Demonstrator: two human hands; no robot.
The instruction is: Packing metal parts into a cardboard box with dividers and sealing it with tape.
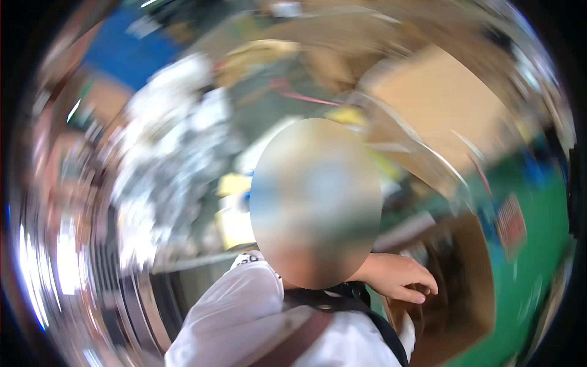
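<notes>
Item, one open cardboard box (475,269): standing at lower right, its brown inner wall showing beneath and beyond my hand.

Item, my left hand (403,278): reaching across my body to the right, back of the hand facing up, hanging over the box's near side. Grip: fingers curling loosely, thumb standing a little apart, clamping on nothing that I am seeing. Whether I am touching the box, I cannot tell.

Item, my right hand: lying out of sight; state of that grip, I cannot tell.

Item, one white sleeve (229,296): covering my left upper arm. Beside it, a brown strap (290,342) is crossing my chest.

Item, one blurred oval (315,202): hiding the middle of the view.

Item, one heap of white and clear plastic (177,153): piling up left of the oval, on what is appearing to be a grey-green tabletop (254,107).

Item, one large tan cardboard piece (437,92): leaning at upper right.

Item, one pink strip (306,95): trailing beyond the oval.

Item, green floor (532,229): extending at far right.
</notes>
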